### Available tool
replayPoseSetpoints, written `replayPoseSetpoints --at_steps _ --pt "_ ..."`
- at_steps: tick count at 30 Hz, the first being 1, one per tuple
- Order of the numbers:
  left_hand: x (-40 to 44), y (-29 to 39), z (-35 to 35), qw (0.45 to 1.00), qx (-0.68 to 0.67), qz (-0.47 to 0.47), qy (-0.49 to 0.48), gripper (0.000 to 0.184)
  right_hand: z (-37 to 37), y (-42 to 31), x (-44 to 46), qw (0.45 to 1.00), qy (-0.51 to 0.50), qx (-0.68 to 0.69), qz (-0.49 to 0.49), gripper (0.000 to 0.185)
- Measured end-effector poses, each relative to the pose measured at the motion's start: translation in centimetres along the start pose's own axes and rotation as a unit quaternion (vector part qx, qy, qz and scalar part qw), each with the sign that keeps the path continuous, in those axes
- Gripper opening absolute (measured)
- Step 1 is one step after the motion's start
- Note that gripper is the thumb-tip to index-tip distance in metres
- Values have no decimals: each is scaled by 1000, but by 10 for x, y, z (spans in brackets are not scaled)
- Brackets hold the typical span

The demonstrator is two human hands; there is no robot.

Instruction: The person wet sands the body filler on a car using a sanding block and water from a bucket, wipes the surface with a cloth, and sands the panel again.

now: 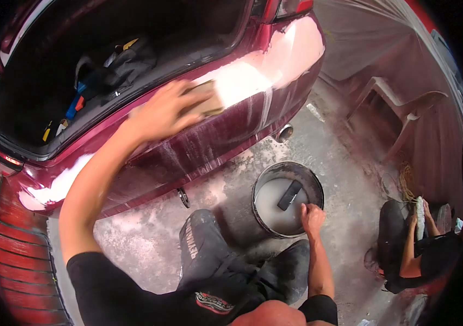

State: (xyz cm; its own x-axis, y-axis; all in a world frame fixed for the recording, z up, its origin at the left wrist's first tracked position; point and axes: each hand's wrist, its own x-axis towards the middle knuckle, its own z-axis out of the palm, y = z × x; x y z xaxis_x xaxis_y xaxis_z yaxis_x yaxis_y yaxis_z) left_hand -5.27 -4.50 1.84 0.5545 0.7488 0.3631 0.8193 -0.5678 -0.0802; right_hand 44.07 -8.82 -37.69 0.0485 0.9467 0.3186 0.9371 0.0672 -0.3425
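Bumper's (242,122) stretching sideways ahead, left hand (174,111) closer
We're holding a sanding pad (216,100), fingers spread, right hand (313,218) gripping the bucket (312,182) lol

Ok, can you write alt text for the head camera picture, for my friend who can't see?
A person's left hand holds a flat pad against a maroon car's rear bumper, which has pale patches. The right hand is at the rim of a bucket of cloudy liquid with a black block inside. Another person is at the far right.
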Motion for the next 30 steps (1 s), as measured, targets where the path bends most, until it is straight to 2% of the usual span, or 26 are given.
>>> replayPoseSetpoints --at_steps 2,4,8,9,11,14,17,18,21,24,27,30 --pt "-16 10 -14 999 12 -24 -29 60 3 -1 5 999 -5 17 45 36" --pt "-10 19 -22 996 0 -61 -71 63 0 -5 6 999 -11 0 49 36" --pt "76 -3 20 999 14 -34 -19 59 -9 -11 8 999 -7 -26 41 35" --pt "88 3 16 998 9 -50 -36 60 -7 -13 5 999 -7 -25 40 35" --pt "78 -6 24 1000 5 -26 8 59 -6 -9 2 999 -13 -27 35 35" --pt "12 6 -2 999 0 -34 -8 60 -8 -4 -1 999 -13 -32 -17 35" --pt "-19 18 -17 997 41 -47 -38 62 -5 -7 6 998 -37 -28 43 35" --pt "-3 22 -23 995 22 -69 -70 62 -4 -7 7 998 -25 -29 42 34" --pt "64 1 9 998 17 -47 -25 60 2 -3 7 998 -21 -28 47 36" --pt "98 3 16 996 24 -69 -41 60 3 -3 2 999 -20 -18 45 37" --pt "42 9 1 998 15 -48 -25 59 -2 1 -3 999 -38 -17 8 37" --pt "-16 10 -13 998 54 -26 1 59 2 -1 2 999 3 -29 18 34"
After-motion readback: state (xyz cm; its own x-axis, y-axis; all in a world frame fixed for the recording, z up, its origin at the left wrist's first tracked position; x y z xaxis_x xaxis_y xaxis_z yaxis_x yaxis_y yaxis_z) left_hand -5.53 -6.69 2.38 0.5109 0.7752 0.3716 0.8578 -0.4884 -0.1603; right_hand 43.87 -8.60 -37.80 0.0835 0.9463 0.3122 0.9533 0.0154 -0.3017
